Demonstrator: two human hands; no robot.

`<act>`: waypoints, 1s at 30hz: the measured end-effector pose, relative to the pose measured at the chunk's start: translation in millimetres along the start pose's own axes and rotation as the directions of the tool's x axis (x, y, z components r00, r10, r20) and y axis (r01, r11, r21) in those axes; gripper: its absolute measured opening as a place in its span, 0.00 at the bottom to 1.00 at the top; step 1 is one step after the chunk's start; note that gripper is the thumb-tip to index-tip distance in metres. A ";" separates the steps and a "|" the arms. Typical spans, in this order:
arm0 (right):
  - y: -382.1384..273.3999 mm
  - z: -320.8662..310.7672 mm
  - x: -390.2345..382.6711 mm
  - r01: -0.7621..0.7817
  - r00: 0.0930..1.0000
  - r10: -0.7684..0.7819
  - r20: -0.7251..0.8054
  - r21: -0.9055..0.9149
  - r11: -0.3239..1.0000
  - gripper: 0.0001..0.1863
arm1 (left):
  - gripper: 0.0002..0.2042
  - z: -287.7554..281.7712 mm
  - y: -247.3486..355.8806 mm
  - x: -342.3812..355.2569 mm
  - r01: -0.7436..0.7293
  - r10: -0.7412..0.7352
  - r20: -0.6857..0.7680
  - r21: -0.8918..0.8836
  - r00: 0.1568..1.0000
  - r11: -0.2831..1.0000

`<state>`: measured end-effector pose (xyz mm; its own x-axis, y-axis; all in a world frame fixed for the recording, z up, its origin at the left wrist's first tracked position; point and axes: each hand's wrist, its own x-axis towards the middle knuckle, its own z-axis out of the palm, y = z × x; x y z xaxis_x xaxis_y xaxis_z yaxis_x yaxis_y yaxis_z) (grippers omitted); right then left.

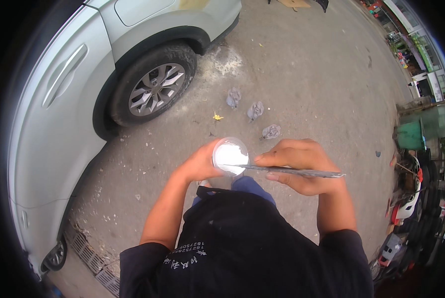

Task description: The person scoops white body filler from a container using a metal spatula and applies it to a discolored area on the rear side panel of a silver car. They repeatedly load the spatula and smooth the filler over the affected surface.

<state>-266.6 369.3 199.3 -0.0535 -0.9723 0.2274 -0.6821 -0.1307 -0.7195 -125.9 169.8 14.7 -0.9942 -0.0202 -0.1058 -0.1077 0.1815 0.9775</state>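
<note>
A clear plastic cup [229, 152] of white paint-like substance is held upright in my left hand [205, 160], in front of my body. My right hand [297, 159], just right of the cup, has its fingers closed on a long dark, stained stirring stick [302, 172], whose left end rests in the white substance. Below both hands are my black top and blue trousers.
A silver car [68, 129] with a wheel [155, 87] stands at the left. Crumpled grey wads [256, 111] and a yellow scrap [217, 116] lie on the pavement [322, 89] ahead. A green bin [410, 135] and stacked tyres [429, 184] line the right side; a drain grate [88, 253] is lower left.
</note>
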 end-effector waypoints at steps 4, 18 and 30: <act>15.2 -11.7 -17.1 -0.137 0.879 0.258 -0.401 0.307 0.942 0.20 | 0.37 7.1 -15.1 0.3 -0.054 0.058 -0.100 0.037 0.993 0.998; -13.5 6.6 12.8 0.072 0.993 -0.083 -0.084 -0.128 0.989 0.19 | 0.31 12.0 10.5 0.8 -0.120 0.210 -0.259 0.324 0.943 0.938; 0.4 -12.9 -10.8 -0.044 0.973 0.062 -0.221 0.084 0.996 0.22 | 0.33 16.9 -11.4 -0.7 -0.187 0.350 -0.374 0.408 0.859 0.894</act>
<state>-275.7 382.2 205.0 -0.2552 -0.9117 0.3220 -0.6154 -0.1037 -0.7813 -123.9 184.4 0.6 -0.8914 -0.3216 0.3194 0.0890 0.5669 0.8190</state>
